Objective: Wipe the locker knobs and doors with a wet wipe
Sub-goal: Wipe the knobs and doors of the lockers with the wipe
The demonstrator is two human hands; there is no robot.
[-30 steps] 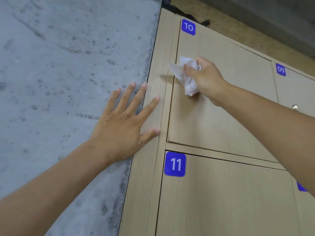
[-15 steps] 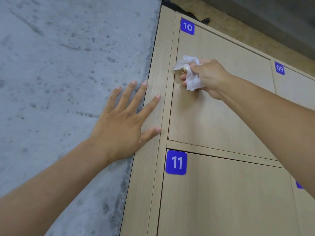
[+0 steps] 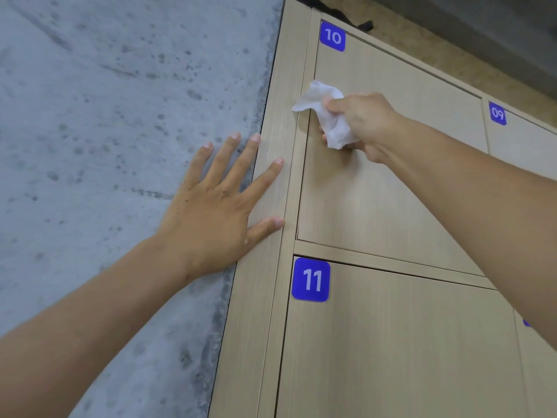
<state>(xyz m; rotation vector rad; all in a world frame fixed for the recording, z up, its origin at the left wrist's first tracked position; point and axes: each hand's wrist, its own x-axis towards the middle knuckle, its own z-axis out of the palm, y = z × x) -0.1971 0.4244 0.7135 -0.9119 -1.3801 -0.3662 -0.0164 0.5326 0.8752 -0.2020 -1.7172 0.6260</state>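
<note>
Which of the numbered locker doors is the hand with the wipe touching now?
Door 10, the top-left one. The right hand holds the wet wipe against it; doors 09 and 11 are untouched.

Left hand [image 3: 211,203] flat, fingers spread and straight, forearm stretched up from lower left, right hand [image 3: 361,122] raised higher, fingers curled in a pinch, right forearm reaching in from the right edge

One head cam only, worn by person, close up, aimed fwd at locker front [image 3: 376,206]. Left hand [image 3: 211,212] sits lower-left of right hand [image 3: 361,122]; concrete wall [image 3: 105,116] left of both.
</note>
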